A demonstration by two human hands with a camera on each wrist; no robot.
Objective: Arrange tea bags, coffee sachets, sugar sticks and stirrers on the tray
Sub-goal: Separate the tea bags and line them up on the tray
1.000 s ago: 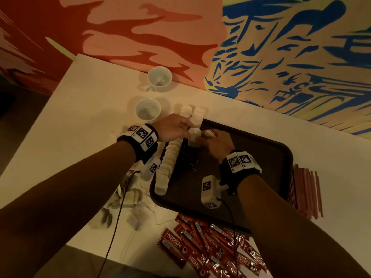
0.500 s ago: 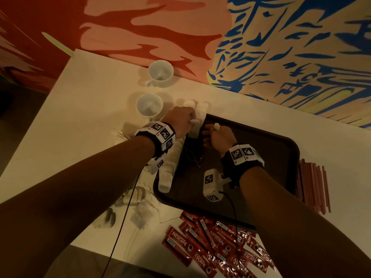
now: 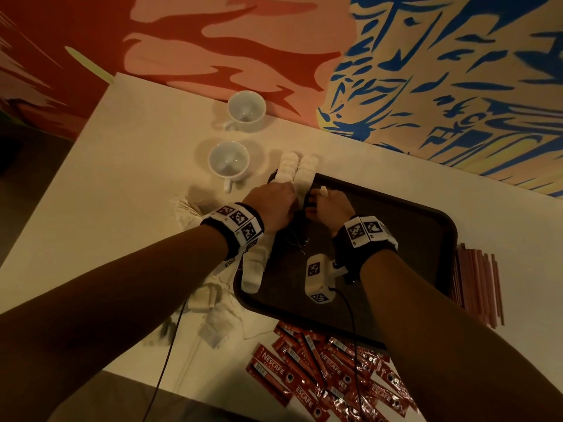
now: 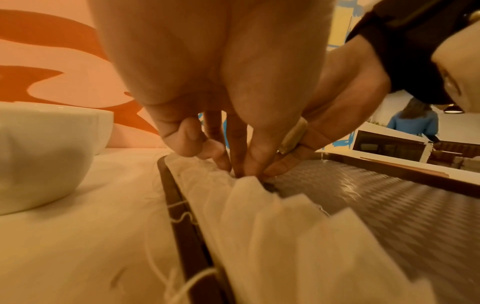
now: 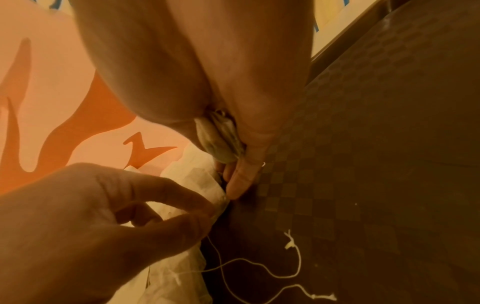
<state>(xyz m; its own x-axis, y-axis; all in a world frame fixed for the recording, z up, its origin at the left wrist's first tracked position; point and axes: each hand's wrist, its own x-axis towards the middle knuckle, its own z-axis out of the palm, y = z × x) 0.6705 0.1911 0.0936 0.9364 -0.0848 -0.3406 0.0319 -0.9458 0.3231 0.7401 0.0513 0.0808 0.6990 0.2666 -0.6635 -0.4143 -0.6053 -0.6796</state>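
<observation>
Both hands have closed in on the row of tea bags along the tray edge: left hand fingertips pinch one bag's corner, right hand fingers press just beside it, a spare bag tucked in its palm. Coffee sachets and stirrers lie behind both wrists, off the tray; the row looks nearly complete.

Head camera looks steeply down over the tray from above; both wrist cameras sit low and close at the tray's far-left corner, sharing its tea bags
</observation>
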